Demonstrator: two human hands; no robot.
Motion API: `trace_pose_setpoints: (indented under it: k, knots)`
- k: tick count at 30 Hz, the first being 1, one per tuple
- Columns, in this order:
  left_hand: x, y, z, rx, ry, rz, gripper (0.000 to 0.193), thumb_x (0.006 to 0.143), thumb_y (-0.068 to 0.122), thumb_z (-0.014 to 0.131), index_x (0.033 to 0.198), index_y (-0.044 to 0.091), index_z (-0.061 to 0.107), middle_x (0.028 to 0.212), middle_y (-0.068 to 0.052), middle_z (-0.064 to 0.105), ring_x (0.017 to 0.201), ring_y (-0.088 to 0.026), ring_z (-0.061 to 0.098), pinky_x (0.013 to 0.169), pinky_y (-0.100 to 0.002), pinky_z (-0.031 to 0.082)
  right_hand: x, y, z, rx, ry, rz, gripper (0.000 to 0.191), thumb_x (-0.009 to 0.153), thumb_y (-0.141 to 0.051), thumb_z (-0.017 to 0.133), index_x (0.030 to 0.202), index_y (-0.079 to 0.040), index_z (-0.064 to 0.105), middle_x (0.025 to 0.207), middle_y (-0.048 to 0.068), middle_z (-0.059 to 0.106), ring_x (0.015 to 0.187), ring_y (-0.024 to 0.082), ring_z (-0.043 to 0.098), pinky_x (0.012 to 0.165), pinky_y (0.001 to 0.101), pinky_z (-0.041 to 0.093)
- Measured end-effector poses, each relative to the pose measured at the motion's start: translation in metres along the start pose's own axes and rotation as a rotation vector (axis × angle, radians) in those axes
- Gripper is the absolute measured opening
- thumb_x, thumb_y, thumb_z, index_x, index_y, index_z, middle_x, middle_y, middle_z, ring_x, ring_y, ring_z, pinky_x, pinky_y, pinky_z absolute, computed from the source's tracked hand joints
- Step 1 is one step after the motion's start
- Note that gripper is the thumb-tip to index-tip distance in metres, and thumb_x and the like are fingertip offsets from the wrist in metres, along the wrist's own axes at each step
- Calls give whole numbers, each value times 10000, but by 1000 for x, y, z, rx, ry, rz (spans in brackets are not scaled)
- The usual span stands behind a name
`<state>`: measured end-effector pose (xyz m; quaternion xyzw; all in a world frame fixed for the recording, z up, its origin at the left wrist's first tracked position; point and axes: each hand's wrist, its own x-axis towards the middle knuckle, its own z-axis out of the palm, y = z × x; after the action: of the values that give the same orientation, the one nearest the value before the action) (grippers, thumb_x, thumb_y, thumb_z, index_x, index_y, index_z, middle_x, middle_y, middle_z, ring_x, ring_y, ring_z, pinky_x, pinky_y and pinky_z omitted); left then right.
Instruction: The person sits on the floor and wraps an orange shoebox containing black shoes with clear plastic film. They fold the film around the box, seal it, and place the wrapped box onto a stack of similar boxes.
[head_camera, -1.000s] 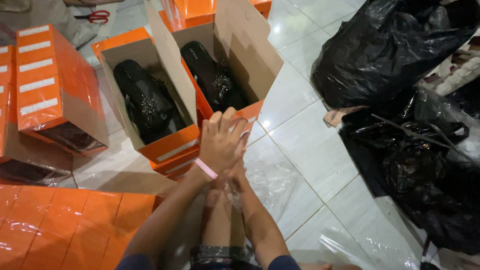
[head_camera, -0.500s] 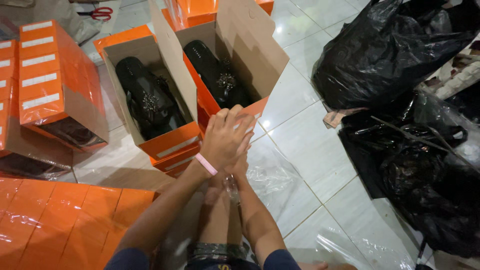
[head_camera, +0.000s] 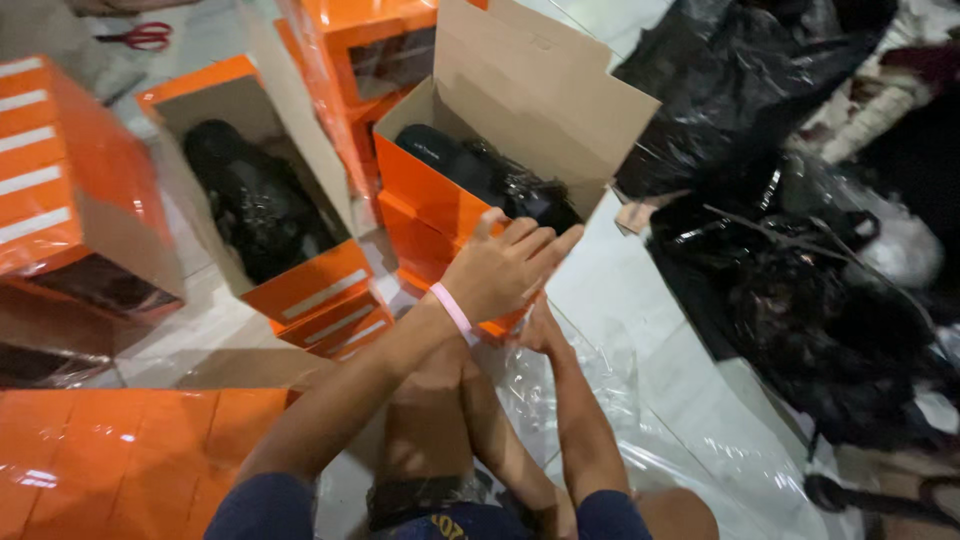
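The left hand (head_camera: 505, 268) lay flat, fingers stretched and close together, on the near corner of an open orange box (head_camera: 430, 200), gripping nothing. The right hand (head_camera: 540, 328) sat just beneath it against the same corner, mostly hidden, so whether it was closed could not be told. Black bags (head_camera: 800, 250) were heaped on the right, well apart from the hands. A stack of closed orange boxes (head_camera: 110, 450) filled the lower left, and another closed box (head_camera: 70, 170) stood at the left edge. The box under the hands stood on the tiled floor (head_camera: 640, 300), its brown flap (head_camera: 540, 90) raised, with a black wrapped item (head_camera: 490, 175) inside. A second open box (head_camera: 300, 285) lay just to its left, also holding a black bundle (head_camera: 250, 200). Clear plastic sheet (head_camera: 620, 400) spread over the floor beside the forearms. A pink band (head_camera: 452, 312) circled the left wrist. Red scissors (head_camera: 140, 37) lay far off at the top left.
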<state>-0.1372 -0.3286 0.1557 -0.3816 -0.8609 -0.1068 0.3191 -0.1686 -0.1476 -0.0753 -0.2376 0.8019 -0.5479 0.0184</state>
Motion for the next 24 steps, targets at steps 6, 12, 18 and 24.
trace_pose_setpoints:
  k: [6,12,18,24]
  knots:
    - [2,22,15,-3,127,107,411,931,284,721,1317,167,639,1202,21,650,1149,-149,594,1035,-440,339,-93,27,-58,-265,-152,29,961,612,-274,962,1466,-85,565,1512,139,556,1437,345,461,1188,467,341]
    - [-2,43,11,-126,155,84,377,980,315,741,1306,152,646,1243,5,645,1208,-159,577,1108,-433,304,-147,33,-68,-190,-159,194,783,669,-307,959,1358,-145,623,1449,112,607,1390,320,519,1174,459,378]
    - [-11,37,7,-207,248,77,430,941,273,758,1340,172,637,1347,-75,607,1287,-216,555,1110,-426,346,-138,3,-61,-394,-130,23,873,659,-275,951,1435,-122,582,1475,165,562,1355,373,506,1114,471,390]
    - [-85,0,92,-414,854,-506,424,897,116,695,1290,80,540,1277,-97,543,1197,-267,538,1056,-463,449,-144,12,-57,85,16,248,876,651,-288,939,1415,-119,548,1382,118,622,1166,318,631,953,420,552]
